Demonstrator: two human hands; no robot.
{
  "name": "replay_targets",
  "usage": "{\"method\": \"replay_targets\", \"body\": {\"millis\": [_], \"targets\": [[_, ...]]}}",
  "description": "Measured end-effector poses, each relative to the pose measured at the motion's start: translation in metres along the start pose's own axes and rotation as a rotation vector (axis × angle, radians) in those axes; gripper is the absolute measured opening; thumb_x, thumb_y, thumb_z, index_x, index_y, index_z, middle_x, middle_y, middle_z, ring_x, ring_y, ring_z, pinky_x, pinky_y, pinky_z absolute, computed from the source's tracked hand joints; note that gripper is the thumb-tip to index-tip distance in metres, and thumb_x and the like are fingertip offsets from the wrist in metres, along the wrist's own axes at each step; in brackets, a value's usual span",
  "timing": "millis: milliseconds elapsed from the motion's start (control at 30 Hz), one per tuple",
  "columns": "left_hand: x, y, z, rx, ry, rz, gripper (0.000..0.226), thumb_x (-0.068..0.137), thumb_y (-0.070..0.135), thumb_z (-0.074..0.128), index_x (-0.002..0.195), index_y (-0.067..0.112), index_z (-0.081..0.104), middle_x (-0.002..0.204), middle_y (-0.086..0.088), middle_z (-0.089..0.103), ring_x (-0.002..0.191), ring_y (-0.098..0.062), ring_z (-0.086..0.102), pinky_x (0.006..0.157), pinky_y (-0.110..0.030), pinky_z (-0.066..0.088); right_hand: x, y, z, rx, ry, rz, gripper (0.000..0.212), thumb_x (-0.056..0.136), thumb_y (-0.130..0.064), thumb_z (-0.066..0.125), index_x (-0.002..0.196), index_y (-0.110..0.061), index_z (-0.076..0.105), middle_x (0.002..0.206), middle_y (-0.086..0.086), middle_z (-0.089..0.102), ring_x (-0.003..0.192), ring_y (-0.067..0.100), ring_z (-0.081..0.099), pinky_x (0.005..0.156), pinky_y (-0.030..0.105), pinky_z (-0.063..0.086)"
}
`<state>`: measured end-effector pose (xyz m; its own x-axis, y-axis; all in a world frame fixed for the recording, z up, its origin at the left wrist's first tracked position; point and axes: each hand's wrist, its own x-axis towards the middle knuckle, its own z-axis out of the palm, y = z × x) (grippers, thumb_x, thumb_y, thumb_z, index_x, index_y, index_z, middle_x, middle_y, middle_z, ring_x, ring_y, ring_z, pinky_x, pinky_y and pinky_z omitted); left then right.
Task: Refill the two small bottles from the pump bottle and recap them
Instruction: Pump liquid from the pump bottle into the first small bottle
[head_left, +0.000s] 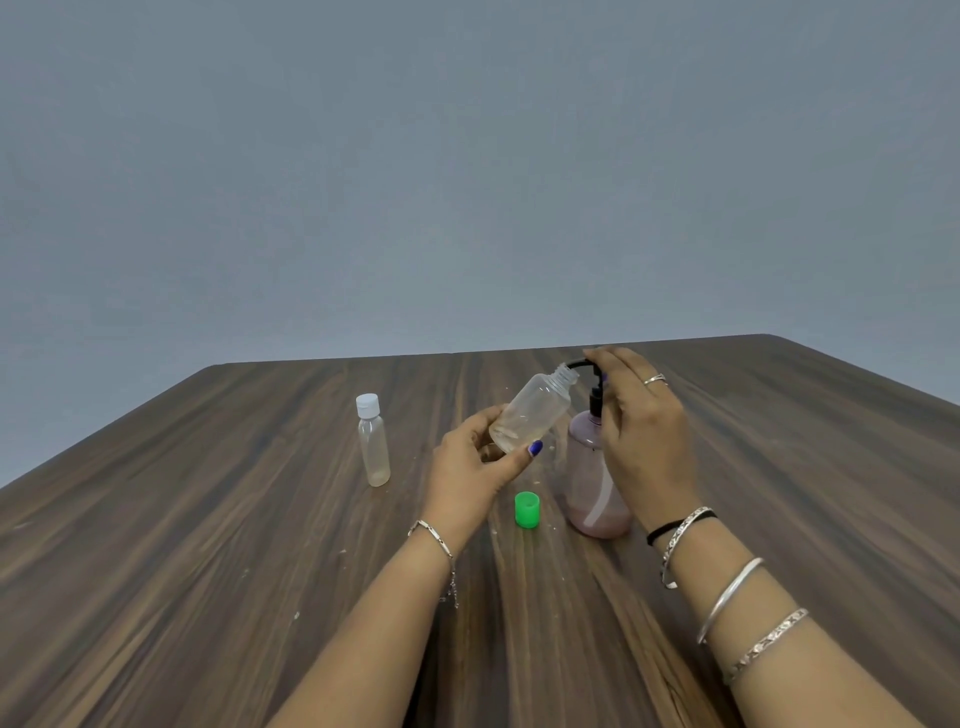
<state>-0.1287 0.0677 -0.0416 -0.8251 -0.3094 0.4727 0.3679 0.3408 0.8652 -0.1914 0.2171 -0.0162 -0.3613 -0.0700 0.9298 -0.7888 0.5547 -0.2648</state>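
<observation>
Open bottle held tilted to the pump spout

The open small bottle (535, 410) is gripped near its base by the left hand (475, 475); the pump bottle (592, 483) head is pressed by the right hand (641, 431), fingers loosely bent; light, slippery plastic is judged; the green cap (527, 510) lies between the wrists; the capped small bottle (372, 441) stands left of the left hand.

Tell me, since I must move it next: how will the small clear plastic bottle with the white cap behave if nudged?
The small clear plastic bottle with the white cap looks nearly empty, so probably light. It stands tall and narrow on the wooden table, so likely tips easily. Round-bodied, it may roll once down.
</observation>
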Motion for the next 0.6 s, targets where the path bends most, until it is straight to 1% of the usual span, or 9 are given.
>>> {"method": "replay_targets", "body": {"millis": [167,267,333,400,467,533,600], "targets": [[-0.0016,0.0027,-0.0004,-0.037,0.006,-0.006,0.039,0.075,0.01,0.074,0.11,0.019,0.061,0.1,0.002,0.069,0.092,-0.01,0.065,0.083,-0.02,0.051,-0.002,-0.0023,0.0024,0.017,0.016,0.001,0.045,0.078,-0.007,0.034,0.108,0.001,0.066,0.112,0.016,0.066,0.104,0.014,0.049,0.088,0.02,0.039],[-0.003,0.0039,-0.0009,-0.051,0.006,-0.004,0.037,0.075,0.008,0.073,0.107,0.022,0.06,0.098,0.005,0.069,0.091,-0.008,0.065,0.082,-0.018,0.051,-0.0053,-0.0012,0.0039,0.011,0.029,0.008,0.044,0.078,-0.007,0.034,0.107,0.0,0.067,0.111,0.014,0.066,0.102,0.016,0.052,0.086,0.02,0.04],[-0.0031,0.0035,-0.0009,-0.056,0.005,-0.008,0.037,0.075,0.008,0.074,0.107,0.022,0.06,0.098,0.004,0.069,0.091,-0.01,0.065,0.082,-0.02,0.051,-0.0062,-0.0007,0.0041,0.012,0.033,0.002,0.043,0.077,-0.006,0.035,0.105,-0.001,0.067,0.109,0.014,0.067,0.099,0.017,0.055,0.084,0.02,0.041],[-0.0033,0.0029,-0.0008,-0.043,0.005,-0.011,0.038,0.074,0.01,0.074,0.108,0.021,0.06,0.1,0.001,0.069,0.092,-0.012,0.066,0.083,-0.022,0.051,-0.007,-0.0015,0.0035,0.007,0.027,-0.002,0.042,0.076,-0.005,0.036,0.104,-0.001,0.067,0.108,0.014,0.067,0.098,0.015,0.052,0.082,0.019,0.041],[-0.003,0.0028,-0.0007,-0.036,0.004,-0.003,0.039,0.074,0.01,0.074,0.11,0.019,0.06,0.101,0.001,0.069,0.092,-0.011,0.065,0.083,-0.022,0.051,-0.0074,-0.0014,0.0029,-0.006,0.017,-0.002,0.044,0.076,-0.009,0.036,0.106,-0.001,0.067,0.109,0.014,0.067,0.099,0.016,0.053,0.083,0.02,0.04],[-0.0025,0.003,-0.0005,-0.047,-0.001,-0.003,0.038,0.075,0.009,0.074,0.108,0.021,0.06,0.101,0.001,0.069,0.092,-0.011,0.066,0.083,-0.021,0.051,-0.0065,-0.0003,0.0013,-0.022,0.001,-0.004,0.047,0.076,-0.011,0.035,0.109,0.0,0.067,0.112,0.014,0.066,0.101,0.021,0.058,0.085,0.021,0.041],[-0.0016,0.0029,-0.0006,-0.048,-0.005,-0.007,0.037,0.075,0.009,0.074,0.107,0.023,0.06,0.1,0.002,0.069,0.091,-0.01,0.066,0.082,-0.02,0.051,-0.0047,0.0001,-0.0004,-0.024,-0.004,-0.008,0.048,0.076,-0.01,0.033,0.11,0.0,0.066,0.113,0.015,0.066,0.103,0.021,0.056,0.086,0.022,0.04]]}}
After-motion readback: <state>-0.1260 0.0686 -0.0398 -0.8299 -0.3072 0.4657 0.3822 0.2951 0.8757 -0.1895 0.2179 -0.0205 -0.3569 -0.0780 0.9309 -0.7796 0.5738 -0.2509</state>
